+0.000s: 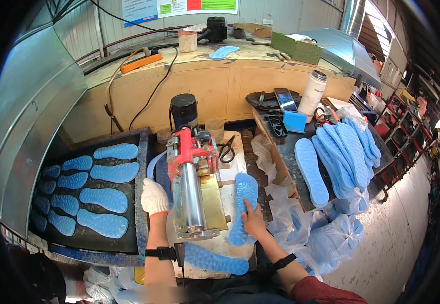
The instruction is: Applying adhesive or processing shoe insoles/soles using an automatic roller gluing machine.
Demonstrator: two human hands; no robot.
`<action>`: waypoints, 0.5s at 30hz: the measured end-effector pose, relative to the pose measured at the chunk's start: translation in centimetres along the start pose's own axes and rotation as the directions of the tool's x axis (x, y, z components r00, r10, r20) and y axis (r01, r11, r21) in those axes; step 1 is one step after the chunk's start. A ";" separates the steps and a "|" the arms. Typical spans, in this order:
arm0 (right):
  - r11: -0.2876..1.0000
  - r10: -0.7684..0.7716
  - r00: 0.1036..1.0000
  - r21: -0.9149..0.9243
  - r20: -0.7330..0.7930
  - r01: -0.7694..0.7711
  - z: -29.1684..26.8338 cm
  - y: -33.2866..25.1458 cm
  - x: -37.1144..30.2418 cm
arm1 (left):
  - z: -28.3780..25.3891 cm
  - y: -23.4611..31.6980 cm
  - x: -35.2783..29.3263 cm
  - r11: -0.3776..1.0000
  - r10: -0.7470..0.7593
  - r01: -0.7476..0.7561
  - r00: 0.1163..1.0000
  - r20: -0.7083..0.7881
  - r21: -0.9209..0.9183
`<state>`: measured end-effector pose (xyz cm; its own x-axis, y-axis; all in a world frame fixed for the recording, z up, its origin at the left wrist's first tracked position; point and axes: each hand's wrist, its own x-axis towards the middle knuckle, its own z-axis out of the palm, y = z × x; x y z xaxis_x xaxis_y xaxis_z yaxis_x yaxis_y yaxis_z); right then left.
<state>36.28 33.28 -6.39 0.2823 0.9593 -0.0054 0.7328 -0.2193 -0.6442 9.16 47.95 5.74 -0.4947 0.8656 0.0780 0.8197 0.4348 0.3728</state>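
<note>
My left hand (154, 196), in a white knitted glove, is closed at the left side of a red-and-silver machine (192, 177). Its fingers curl at the lower end of a curved blue insole (154, 163), partly hidden behind the machine. My bare right hand (253, 221) grips another blue insole (246, 187), textured and held lengthwise just right of the machine, fingers over its face and right edge. A third blue insole (217, 259) lies crosswise on the worktop's near edge, below the machine.
At left, a dark conveyor bed (128, 195) carries several blue insoles in rows. The right-hand table (293, 172) bears stacked insoles (349, 152), a white bottle (313, 93) and a phone (285, 100). Plastic bags (334, 243) crowd below. Scissors (227, 150) lie behind the machine's right side.
</note>
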 end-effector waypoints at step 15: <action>0.991 -0.127 0.992 -0.035 -0.017 0.127 0.7 1.4 0.6 | 9.0 -4.8 -1.9 0.982 -0.140 0.153 0.984 0.114 -0.107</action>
<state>37.08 33.66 -7.85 0.1972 0.9763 0.0894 0.7840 -0.1023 -0.6123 8.73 46.40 -4.52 -0.5687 0.8185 -0.0809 0.6989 0.5328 0.4772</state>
